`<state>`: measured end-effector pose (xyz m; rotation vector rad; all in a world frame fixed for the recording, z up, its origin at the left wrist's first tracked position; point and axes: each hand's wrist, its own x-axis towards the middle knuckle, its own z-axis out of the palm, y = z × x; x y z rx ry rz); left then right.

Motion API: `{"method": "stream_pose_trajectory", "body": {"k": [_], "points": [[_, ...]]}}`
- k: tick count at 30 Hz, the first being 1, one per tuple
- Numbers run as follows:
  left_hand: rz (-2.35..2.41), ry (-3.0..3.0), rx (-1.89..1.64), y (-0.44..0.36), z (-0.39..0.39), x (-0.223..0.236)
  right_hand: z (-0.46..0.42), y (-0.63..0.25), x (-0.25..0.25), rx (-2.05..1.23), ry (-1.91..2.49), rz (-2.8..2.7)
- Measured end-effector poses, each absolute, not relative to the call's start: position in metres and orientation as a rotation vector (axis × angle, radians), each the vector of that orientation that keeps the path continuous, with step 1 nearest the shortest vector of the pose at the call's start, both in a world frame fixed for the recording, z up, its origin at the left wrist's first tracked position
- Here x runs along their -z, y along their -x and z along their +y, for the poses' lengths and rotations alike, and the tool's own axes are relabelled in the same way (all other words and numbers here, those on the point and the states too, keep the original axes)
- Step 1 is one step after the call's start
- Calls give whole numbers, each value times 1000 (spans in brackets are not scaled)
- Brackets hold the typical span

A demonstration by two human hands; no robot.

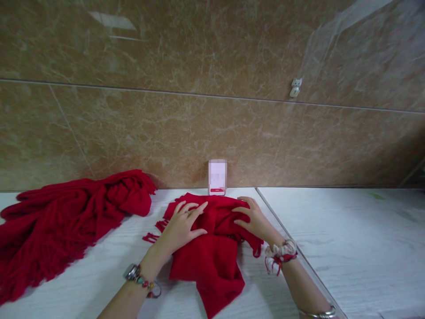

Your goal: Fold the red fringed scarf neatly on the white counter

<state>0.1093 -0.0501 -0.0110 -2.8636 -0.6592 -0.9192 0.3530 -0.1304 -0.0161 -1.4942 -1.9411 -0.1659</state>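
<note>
A red fringed scarf (212,261) lies bunched on the white table (348,239) in front of me. My left hand (181,226) rests flat on its upper left part, fingers spread and stretched out. My right hand (252,218) lies on its upper right part, fingers slightly curved and pressing the cloth. Neither hand lifts the scarf. A ring shows on my left hand, and bracelets on both wrists.
A second red fringed scarf (66,217) lies heaped at the left of the table. A phone (217,177) leans upright against the brown marble wall behind the scarf. A seam (285,230) runs diagonally between two tabletops at the right.
</note>
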Motion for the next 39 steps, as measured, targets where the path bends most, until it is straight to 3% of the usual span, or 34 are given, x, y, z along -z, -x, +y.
{"method": "stream_pose_trajectory", "body": {"k": [10,19,22,27,30,34,39], "points": [[-573,2591,1208,-112,-55,6,-129,-351,16,173,1392,-1895],[-1189,2331,2022,-85,-39,-18,-134,-366,2,321,1315,-1242],[-1059,2573,1838,-88,-42,-15,-133,-371,1,272,1386,-1241],[-627,2937,1059,-115,-63,7,-129,-357,6,194,1433,-1489],[-627,2931,924,-124,-67,17,-129,-349,7,215,1407,-1539],[-739,2870,1295,-119,-59,14,-130,-352,8,278,1404,-1485],[-1313,2640,2198,-103,-45,-6,-132,-352,7,246,1393,-1474]]}}
